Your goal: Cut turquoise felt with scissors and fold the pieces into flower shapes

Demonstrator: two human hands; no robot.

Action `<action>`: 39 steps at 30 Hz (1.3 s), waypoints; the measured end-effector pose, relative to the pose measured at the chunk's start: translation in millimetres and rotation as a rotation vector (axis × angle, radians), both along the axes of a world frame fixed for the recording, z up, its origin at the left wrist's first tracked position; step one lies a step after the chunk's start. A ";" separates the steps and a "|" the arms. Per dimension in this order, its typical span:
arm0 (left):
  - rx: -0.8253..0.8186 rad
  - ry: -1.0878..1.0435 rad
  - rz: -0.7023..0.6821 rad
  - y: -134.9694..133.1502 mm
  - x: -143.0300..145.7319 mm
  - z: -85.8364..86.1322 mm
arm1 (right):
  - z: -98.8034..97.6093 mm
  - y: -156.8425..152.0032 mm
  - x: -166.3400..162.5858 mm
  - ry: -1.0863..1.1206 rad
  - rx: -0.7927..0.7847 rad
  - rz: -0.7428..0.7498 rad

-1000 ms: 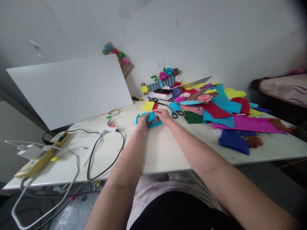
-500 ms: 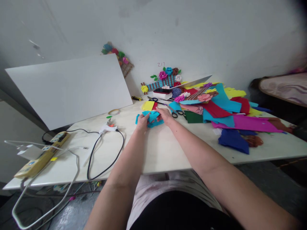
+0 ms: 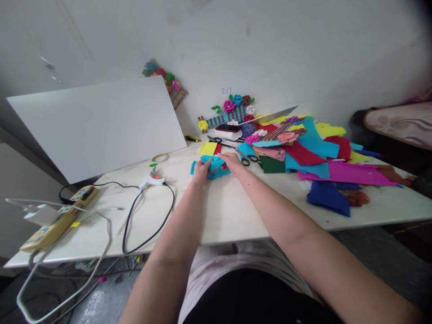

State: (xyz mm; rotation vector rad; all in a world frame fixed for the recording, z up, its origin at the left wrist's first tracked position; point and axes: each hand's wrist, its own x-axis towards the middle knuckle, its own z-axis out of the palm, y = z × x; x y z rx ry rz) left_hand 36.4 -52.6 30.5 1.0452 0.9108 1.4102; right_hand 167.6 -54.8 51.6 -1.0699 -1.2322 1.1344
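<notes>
A small turquoise paper piece (image 3: 213, 164) is held between my two hands, just above the table. My left hand (image 3: 201, 171) has its fingers closed on the left side of it. On the other side my right hand (image 3: 232, 162) pinches the right edge. More turquoise paper shows beneath and to the left of the hands; whether it is joined to the held piece I cannot tell. Just beyond the hands lie yellow paper pieces (image 3: 208, 148) with a bit of red paper (image 3: 218, 148). Black-handled scissors (image 3: 249, 160) rest right of my right hand.
A white glue gun (image 3: 151, 181) with a black cable lies left, near a power strip (image 3: 62, 216). Coloured paper (image 3: 351, 172) is heaped on the right. Behind stand a white board (image 3: 101, 126), a phone on a box (image 3: 228, 131) and flower decorations (image 3: 229, 106).
My right fingers have shifted slightly over the right edge of the turquoise paper, whose upper face looks flatter. My left hand stays almost where it was.
</notes>
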 end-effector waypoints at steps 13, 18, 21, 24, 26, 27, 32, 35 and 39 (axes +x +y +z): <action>0.014 0.058 -0.003 2.5 -0.2 -2.5 | -5.6 6.7 1.8 -0.043 0.059 -0.031; 0.009 0.031 0.002 4.1 -1.8 -3.5 | -1.6 4.5 1.2 -0.006 0.001 -0.015; 0.005 -0.007 0.003 1.1 -1.6 -0.5 | 0.7 2.5 1.2 0.035 -0.035 -0.026; 0.010 -0.009 0.003 -2.9 -0.5 2.9 | 1.0 0.8 1.3 0.020 -0.005 -0.010; 0.008 0.003 -0.002 -5.0 0.3 4.4 | -0.3 0.9 1.2 0.001 0.033 -0.003; 0.005 0.009 -0.008 -5.8 0.6 4.8 | -1.2 1.6 1.2 -0.004 0.050 -0.003; 0.007 -0.014 -0.038 -7.3 0.2 6.3 | -6.1 7.1 2.1 0.008 0.109 0.016; -0.002 -0.055 -0.023 -8.4 -1.1 8.6 | -6.8 8.3 2.7 -0.010 0.119 0.038; -0.002 -0.075 0.007 -10.4 -2.0 11.4 | -5.3 6.4 2.5 -0.042 0.103 0.056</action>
